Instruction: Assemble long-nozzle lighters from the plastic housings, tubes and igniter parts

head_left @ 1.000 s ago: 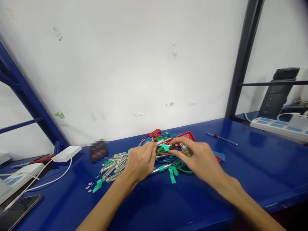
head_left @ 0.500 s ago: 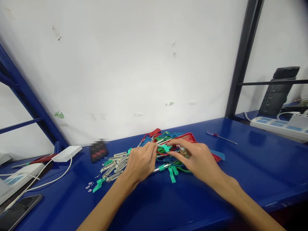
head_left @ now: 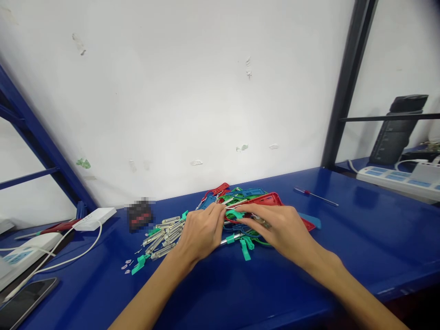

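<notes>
My left hand is closed, its thumb and forefinger pinched together; what they grip is mostly hidden. A thin white strand runs from those fingertips toward my right hand. With thumb and forefinger, my right hand pinches a green tape strip close to the left fingertips. Partly covered under its palm side is a small clear-brown piece. Behind and below both hands lies a tangle of red plastic cases, blue pieces and green cords. Clear narrow tubes lie left of my left hand.
Green tape pieces and pinkish scraps lie at the pile's left. A screwdriver rests to the right on the blue table. A blurred dark item, white adapter, cables and phone are left; power strips flank both sides.
My right hand has shifted slightly left and turned, so the clear-brown piece under it shows less. My left hand stays nearly where it was.
</notes>
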